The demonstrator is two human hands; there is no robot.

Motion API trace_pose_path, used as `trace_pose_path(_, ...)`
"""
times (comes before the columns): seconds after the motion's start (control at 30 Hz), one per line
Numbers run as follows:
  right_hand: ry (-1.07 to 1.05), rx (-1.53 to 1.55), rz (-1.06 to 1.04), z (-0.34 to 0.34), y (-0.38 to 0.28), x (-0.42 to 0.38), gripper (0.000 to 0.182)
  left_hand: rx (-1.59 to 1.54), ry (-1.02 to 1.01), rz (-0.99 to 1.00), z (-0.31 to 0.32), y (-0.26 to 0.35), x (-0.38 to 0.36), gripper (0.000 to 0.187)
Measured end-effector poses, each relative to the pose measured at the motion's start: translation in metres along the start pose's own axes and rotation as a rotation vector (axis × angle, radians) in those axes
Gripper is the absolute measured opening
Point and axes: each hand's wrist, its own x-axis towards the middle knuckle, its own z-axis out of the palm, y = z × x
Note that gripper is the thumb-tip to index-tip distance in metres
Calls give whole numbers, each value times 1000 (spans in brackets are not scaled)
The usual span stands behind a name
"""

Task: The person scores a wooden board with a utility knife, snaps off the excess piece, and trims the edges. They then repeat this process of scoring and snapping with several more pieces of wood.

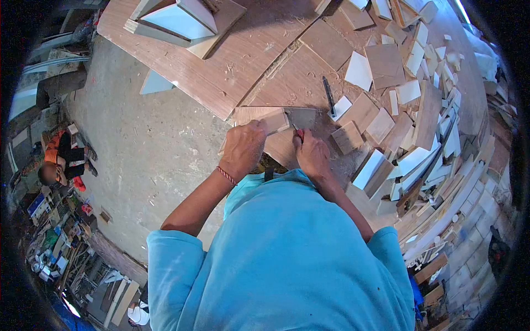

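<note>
My left hand (243, 147) is closed on a small flat wood block (274, 121) at the near edge of the workbench. In my right hand (313, 158) is a thin-bladed hand tool with a red handle (300, 133). Its thin metal end points toward the block; its exact kind is too small to make out. Under the block lies a larger wood board (280, 148), partly covered by my hands. A black pen (329, 97) rests on the bench beyond my right hand, beside a white-faced offcut (342, 108).
Many wood offcuts (385, 66) are piled along the right of the workbench (221, 83), among shavings. A white-panelled wooden piece (179, 22) stands at the far left. A person (63, 157) sits low on the concrete floor (149, 143) at left, near cluttered tools.
</note>
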Motion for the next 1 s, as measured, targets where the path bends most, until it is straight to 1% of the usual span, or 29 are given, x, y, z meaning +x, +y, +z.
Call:
trace_pose_path(0.1,16,-61,16,-4,2,4,27,-13,24,19,5,3,3,8)
trace_pose_path(0.17,15,-18,26,-8,-2,5,29,-14,85,57,6,4,0,7)
trace_pose_path(0.23,51,-20,4,2,9,5,29,-24,48,36,5,5,0,8)
trace_pose_path(0.27,82,-20,-26,9,12,9,30,-29,12,8,5,3,0,11)
trace_pose_path(0.37,29,46,7,8,8,7,30,-6,14,-19,0,5,-2,11)
trace_pose_path(0.47,36,73,-20,4,6,-2,30,-6,-6,-23,1,0,-2,11)
trace_pose_path(0.6,-7,40,1,-1,5,-2,30,-48,-24,-4,1,-2,1,10)
trace_pose_path(0.67,-46,-3,35,-3,-1,1,29,-18,-46,-40,1,-2,1,10)
trace_pose_path(0.9,-14,-3,19,0,-4,5,30,-25,-27,-14,1,-1,1,15)
trace_pose_path(1.0,51,-2,-17,6,-1,5,31,-11,-48,-21,-1,1,0,17)
